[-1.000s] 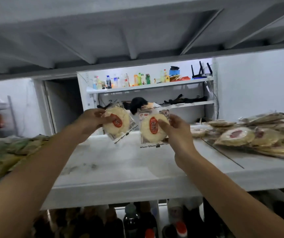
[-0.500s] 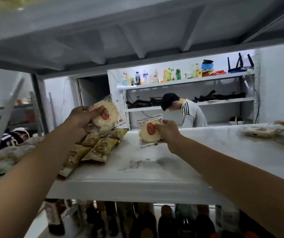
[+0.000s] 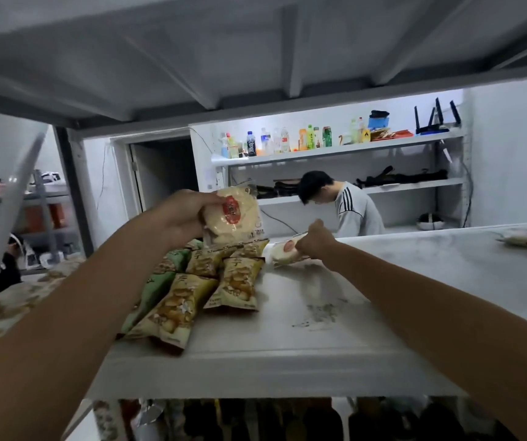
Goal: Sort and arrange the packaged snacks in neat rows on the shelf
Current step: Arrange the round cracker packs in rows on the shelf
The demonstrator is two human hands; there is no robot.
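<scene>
Saw a white rack (image 3: 344, 151) against the far wall, right of a dark doorway (image 3: 163, 173). Found drink bottles (image 3: 274, 141) lined along its top board, with a blue box (image 3: 378, 121) and a black router (image 3: 435, 124) with upright antennas further right. Noted dark straps (image 3: 402, 178) lying on the middle board and a round object (image 3: 430, 217) at the lower right. Spotted a person (image 3: 349, 213) in a grey top with black shoulder stripes bent over before that rack. Made out another rack (image 3: 44, 198) far left, behind a slanted white pole (image 3: 7, 211). Glimpsed dark bottles (image 3: 255, 420) at the near bottom edge.
</scene>
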